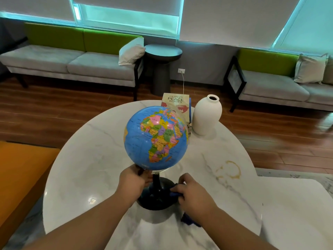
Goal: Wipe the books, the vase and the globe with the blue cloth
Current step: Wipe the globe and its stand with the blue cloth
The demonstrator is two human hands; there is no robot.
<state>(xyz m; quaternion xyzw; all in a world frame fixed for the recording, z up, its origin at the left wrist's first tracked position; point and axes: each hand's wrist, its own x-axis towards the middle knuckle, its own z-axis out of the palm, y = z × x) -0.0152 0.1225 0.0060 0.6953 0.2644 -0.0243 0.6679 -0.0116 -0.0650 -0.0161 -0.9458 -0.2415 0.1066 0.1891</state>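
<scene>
Near edge: your R hand (195,194) has its fingers curled over the blue cloth (189,221). The cloth is bunched and pressed vs. the right side of the dark base (153,199). A tail of it trails out under the wrist onto the table (86,159).

Your L hand (134,181) is curled in at the foot of the sphere, where it meets the stem (156,179). Fingertips are hidden, so can't tell which part they close on. It reads as a steadying hold, not a flat palm.

Globe (156,136): upright on its base, approx. centre of the round marble top, Africa facing you.

Handling, est.:
- Sphere is prob. hollow plastic, light and glossy. It likely spins on its axis, so it'll turn away under the cloth unless braced.
- It's top-heavy on a thin stem, and the base may slide on polished marble.
- Take hold low, stem or base rim w/ L, and wipe w/ R. Don't lever on the sphere.
- Cloth is soft and limp; refold it for a fresh face.

Mid-table, right: brown ring stain (228,170), not in the task.

Far edge: white vase (207,116), matte, narrow neck, upright, just beside the books (177,105), which are partly hidden behind the sphere. Whether vase and books touch: can't tell. Vase is prob. ceramic and brittle, so grip the body, not the neck.

Beyond: grey/green sofas (72,60) and a round side table (163,51).
</scene>
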